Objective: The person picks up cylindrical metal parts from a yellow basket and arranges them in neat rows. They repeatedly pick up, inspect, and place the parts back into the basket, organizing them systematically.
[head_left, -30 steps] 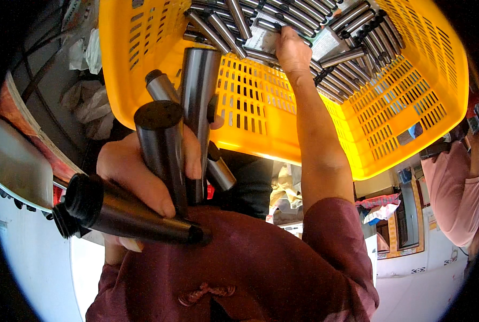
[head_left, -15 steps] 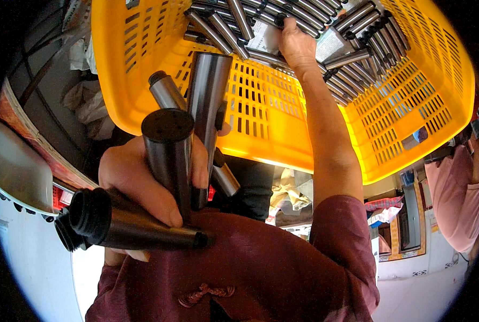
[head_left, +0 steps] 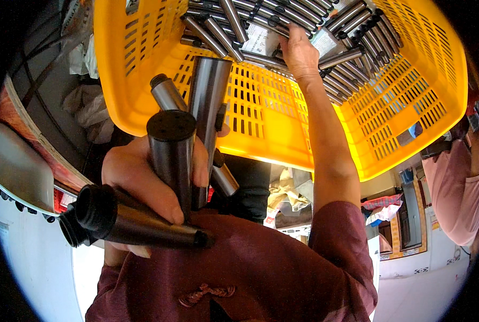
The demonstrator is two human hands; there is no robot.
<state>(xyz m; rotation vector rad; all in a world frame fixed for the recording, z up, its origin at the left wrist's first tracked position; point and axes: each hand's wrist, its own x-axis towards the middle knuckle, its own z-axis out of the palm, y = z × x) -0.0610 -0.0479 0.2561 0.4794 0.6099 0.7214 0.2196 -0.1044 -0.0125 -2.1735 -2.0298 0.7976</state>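
Head view: where are the steel tubes [head_left: 351, 79], and what are they lying on?

Most are in the yellow basket [head_left: 271, 144], some in side-by-side rows, others slanting across. Printed white paper [head_left: 261, 38] shows between them on its bottom, and its plastic walls are slotted all round.

And the 2 hands?

The right hand [head_left: 302, 56] is inside the basket, down among the tubes. Its fingers and thumb sit close together, but their tips are partly hidden, so I cannot tell whether they grip a tube. The left hand [head_left: 132, 170] is outside the basket, nearer the person, wrapped round a bunch [head_left: 170, 161] of at least 4 black-capped tubes pointing different ways.

What about the room?

Left of the basket there's a crumpled cloth [head_left: 89, 110], then a pale tray [head_left: 22, 161] farther out. Below the basket is a cream cloth [head_left: 289, 194]. Right of it, I see a person in a pink shirt [head_left: 447, 193] and a pale wall [head_left: 435, 255].
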